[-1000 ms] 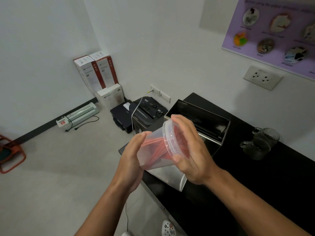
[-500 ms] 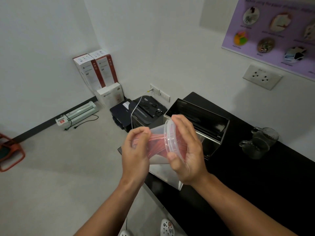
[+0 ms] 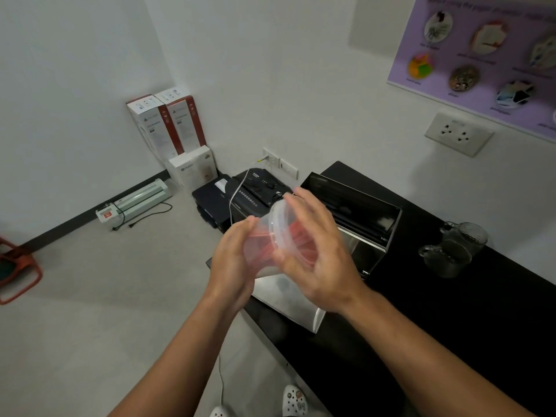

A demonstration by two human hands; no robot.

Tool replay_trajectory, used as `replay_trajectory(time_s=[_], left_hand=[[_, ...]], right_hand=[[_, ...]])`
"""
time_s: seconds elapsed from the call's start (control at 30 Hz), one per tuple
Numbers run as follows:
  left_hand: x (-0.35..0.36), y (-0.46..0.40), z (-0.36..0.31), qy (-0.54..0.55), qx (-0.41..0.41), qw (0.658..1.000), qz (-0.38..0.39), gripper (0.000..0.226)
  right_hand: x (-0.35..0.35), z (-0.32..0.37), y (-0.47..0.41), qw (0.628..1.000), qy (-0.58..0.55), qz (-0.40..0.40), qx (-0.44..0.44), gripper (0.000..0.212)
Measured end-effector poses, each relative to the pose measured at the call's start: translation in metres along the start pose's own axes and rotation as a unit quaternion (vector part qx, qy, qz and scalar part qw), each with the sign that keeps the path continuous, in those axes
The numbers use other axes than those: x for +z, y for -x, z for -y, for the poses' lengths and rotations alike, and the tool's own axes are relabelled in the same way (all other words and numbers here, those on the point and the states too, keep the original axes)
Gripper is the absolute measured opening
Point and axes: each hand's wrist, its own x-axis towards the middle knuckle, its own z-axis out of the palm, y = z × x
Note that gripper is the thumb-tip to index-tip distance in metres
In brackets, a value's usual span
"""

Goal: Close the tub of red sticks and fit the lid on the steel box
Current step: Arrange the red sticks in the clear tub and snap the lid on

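A clear plastic tub (image 3: pixel 261 248) with red sticks inside lies on its side in the air between my hands. My left hand (image 3: pixel 232 260) cups its bottom end. A clear round lid (image 3: pixel 278 227) sits over the tub's mouth, and my right hand (image 3: pixel 316 251) presses flat against it with fingers spread. Behind my hands the steel box (image 3: pixel 367 251) stands open on the black counter (image 3: pixel 451 311), its dark inside showing. A steel lid for the box is not clearly visible.
A glass pitcher (image 3: pixel 454 249) stands on the counter right of the box. On the floor to the left are a black shredder (image 3: pixel 255 192), a printer, white cartons (image 3: pixel 168 127), a laminator (image 3: pixel 135 201) and an orange stool (image 3: pixel 15 272).
My left hand has slid round to the tub's bottom. My right hand has opened from gripping the lid's rim to pressing flat on it, and the tub has risen slightly.
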Motion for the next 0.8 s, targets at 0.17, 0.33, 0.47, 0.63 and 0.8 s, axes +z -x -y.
replay_trajectory(time_s=[0.17,0.33,0.47,0.63,0.8], left_hand=[[-0.017,-0.012,-0.012,-0.014,-0.149,0.979,0.138,0.068],[-0.014,-0.015,-0.002,-0.006,-0.166,0.976,0.142,0.07],[-0.006,-0.013,0.019,0.026,-0.167,0.985,0.031,0.05],[0.0,-0.006,0.037,0.033,-0.144,0.989,-0.03,0.047],[0.005,-0.002,0.046,0.019,-0.121,0.99,-0.072,0.035]], right_hand=[[-0.016,-0.01,-0.01,0.976,0.094,0.081,-0.181,0.087],[-0.017,-0.01,-0.017,0.978,0.083,0.08,-0.176,0.083],[-0.011,-0.02,-0.013,0.993,0.013,0.046,-0.11,0.075],[-0.003,-0.034,0.001,0.999,-0.023,0.01,-0.046,0.071],[0.0,-0.031,0.007,0.998,-0.055,-0.005,0.04,0.067]])
